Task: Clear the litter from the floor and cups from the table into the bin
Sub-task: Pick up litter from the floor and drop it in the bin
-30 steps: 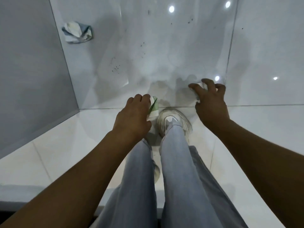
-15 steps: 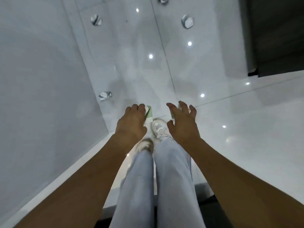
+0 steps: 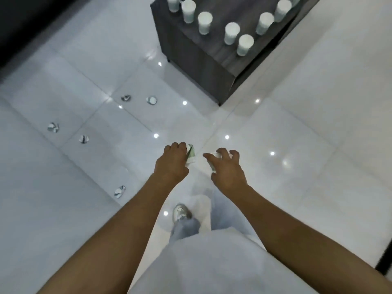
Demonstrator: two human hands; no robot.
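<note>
Now standing upright and walking, no longer crouching by the wall. Left hand [image 3: 171,164] clutching green-white litter [image 3: 190,154], right hand [image 3: 228,168] gripping a pale scrap [image 3: 212,161]. Cups [image 3: 231,33] waiting on table [image 3: 212,60]; more floor litter [image 3: 83,139] remaining; bin unseen.

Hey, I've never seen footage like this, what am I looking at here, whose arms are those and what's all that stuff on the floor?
It is one picture from a camera worn on a person's head, looking down at their own arms. The left hand grips a crumpled green-and-white paper. The right hand holds another white scrap. Crumpled litter lies scattered on the white floor. White cups stand on a dark table. No bin shows.
</note>
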